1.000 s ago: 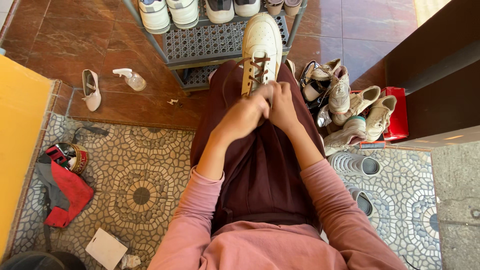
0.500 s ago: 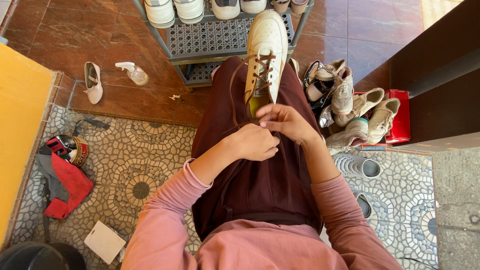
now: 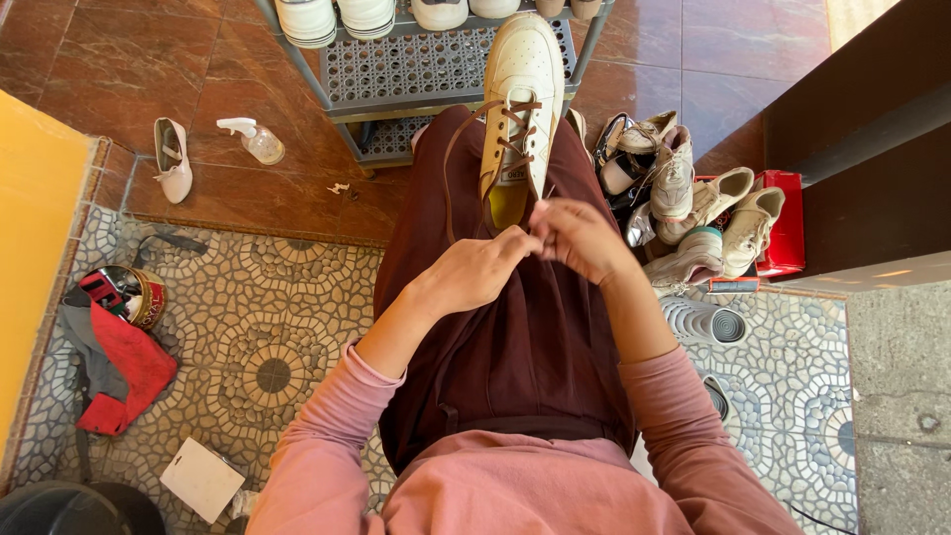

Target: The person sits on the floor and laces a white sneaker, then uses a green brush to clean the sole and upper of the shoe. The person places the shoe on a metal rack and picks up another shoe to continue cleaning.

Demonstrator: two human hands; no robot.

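Both hands, left (image 3: 475,272) and right (image 3: 580,238), apparently pinch the brown lace (image 3: 458,149), mid-lacing the white sneaker (image 3: 520,89); next needs threading an eyelet

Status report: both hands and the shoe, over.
Left hand and right hand pinch brown lace. Cream leather sneaker rests on lap. Nothing blocks it.

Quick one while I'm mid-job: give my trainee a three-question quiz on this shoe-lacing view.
1. True or false: the cream sneaker rests on the person's lap.
2. What colour is the shoelace? A) white B) brown C) red
3. Fill in: the spray bottle lies on the floor beside a single white ____.

Key
1. True; the left hand and right hand meet just below its yellow-lined opening.
2. B
3. shoe
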